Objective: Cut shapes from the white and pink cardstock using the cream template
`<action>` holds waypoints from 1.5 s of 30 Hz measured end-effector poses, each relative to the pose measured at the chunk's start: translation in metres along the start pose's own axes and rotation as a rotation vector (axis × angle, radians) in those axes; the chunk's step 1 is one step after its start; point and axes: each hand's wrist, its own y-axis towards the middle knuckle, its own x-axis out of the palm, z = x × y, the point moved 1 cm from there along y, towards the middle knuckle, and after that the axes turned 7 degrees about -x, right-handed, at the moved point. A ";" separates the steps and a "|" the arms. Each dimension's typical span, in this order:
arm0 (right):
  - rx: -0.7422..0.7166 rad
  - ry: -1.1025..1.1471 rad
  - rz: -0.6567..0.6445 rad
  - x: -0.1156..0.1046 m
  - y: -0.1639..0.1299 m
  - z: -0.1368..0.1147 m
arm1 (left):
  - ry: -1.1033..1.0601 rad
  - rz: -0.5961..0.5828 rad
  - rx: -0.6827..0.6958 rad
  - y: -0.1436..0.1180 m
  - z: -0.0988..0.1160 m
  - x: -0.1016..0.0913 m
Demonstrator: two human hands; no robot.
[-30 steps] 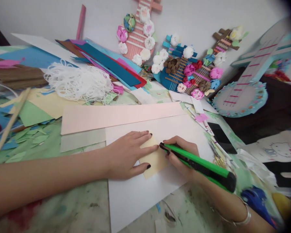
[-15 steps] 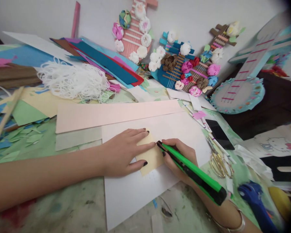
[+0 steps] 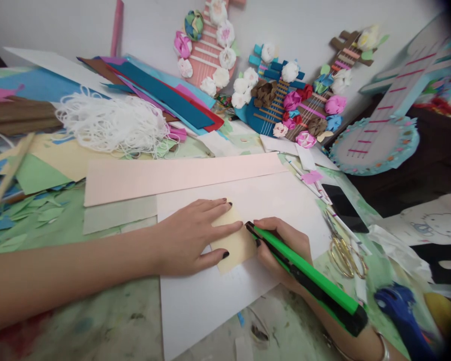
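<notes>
My left hand (image 3: 195, 235) lies flat with its fingers spread, pressing a small pale yellow piece of paper (image 3: 237, 248) down on a white sheet (image 3: 195, 311). In my right hand (image 3: 281, 245) is a green and black utility knife (image 3: 308, 273), its tip end close to the index fingertip of my left hand, over the right part of the yellow paper. Whether a blade sticks out, I cannot tell. Behind my hands a long pale pink strip of card (image 3: 180, 175) lies along the far edge of the white sheet.
Gold-handled scissors (image 3: 342, 253), a black phone (image 3: 346, 206) and a blue tape dispenser (image 3: 400, 311) lie to the right. Tangled white string (image 3: 116, 123) and coloured sheets (image 3: 161, 93) pile up at the back left. Flower-decorated paper guitars (image 3: 274, 100) lean against the wall.
My right hand and the utility knife have shifted slightly to the right. My left hand stays in place on the yellow paper. The view has turned a little.
</notes>
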 end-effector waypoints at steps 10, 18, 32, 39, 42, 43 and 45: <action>-0.022 -0.013 0.001 -0.002 0.001 -0.004 | -0.021 0.032 -0.008 -0.003 -0.003 0.006; -0.009 -0.013 -0.018 -0.004 0.002 -0.006 | -0.014 0.013 -0.017 -0.002 -0.002 0.004; -0.046 -0.021 0.009 -0.006 0.001 -0.006 | -0.015 0.005 -0.019 -0.003 -0.002 0.003; -0.054 -0.020 -0.006 -0.007 0.001 -0.007 | -0.017 -0.009 -0.023 -0.003 -0.001 0.003; -0.060 -0.034 0.010 -0.009 0.002 -0.008 | -0.007 -0.059 -0.018 -0.002 0.000 0.001; -0.058 -0.034 0.003 -0.010 0.003 -0.009 | 0.002 -0.076 -0.016 -0.001 0.001 0.000; -0.049 -0.028 -0.022 -0.011 0.004 -0.012 | 0.016 -0.095 -0.011 0.000 0.001 -0.002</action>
